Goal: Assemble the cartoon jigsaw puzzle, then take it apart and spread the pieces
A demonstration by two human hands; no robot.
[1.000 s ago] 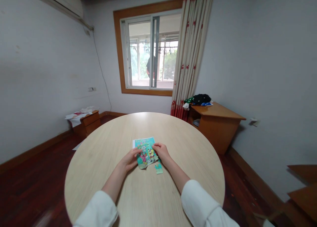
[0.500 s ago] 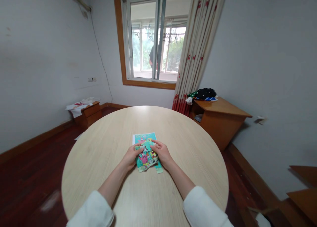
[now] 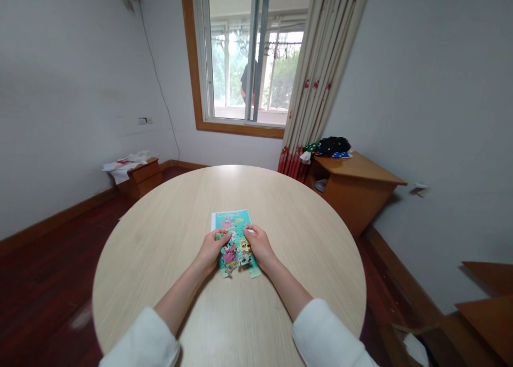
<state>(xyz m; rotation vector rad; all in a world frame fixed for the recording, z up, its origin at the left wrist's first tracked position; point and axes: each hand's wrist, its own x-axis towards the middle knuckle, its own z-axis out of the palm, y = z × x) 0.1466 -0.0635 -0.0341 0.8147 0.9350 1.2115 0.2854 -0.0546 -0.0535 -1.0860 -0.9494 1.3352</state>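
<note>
A: What are you holding, and where?
B: I'm holding a brightly printed cartoon jigsaw (image 3: 230, 254) over a blue-green printed sheet (image 3: 242, 216), which is lying on the pale round counter (image 3: 240, 316). A crease or gap is running down the jigsaw's middle; I can't tell which from here.

A: How is the hold?
B: My left hand (image 3: 209, 250) and right hand (image 3: 259, 245) are facing each other, their fingers (image 3: 225, 240) grasping opposite sides, thumbs lying on top. I'm judging that this paired grip is supporting loosely joined pieces from both edges.

A: Why the sheet beneath?
B: Probably it's serving as a base; its top edge is showing beyond the hands.

A: Farther out?
B: A flowered curtain (image 3: 316, 84) is hanging beside a window (image 3: 230, 57), and dark cloths (image 3: 333, 145) are lying on a wooden cabinet (image 3: 360, 170).
</note>
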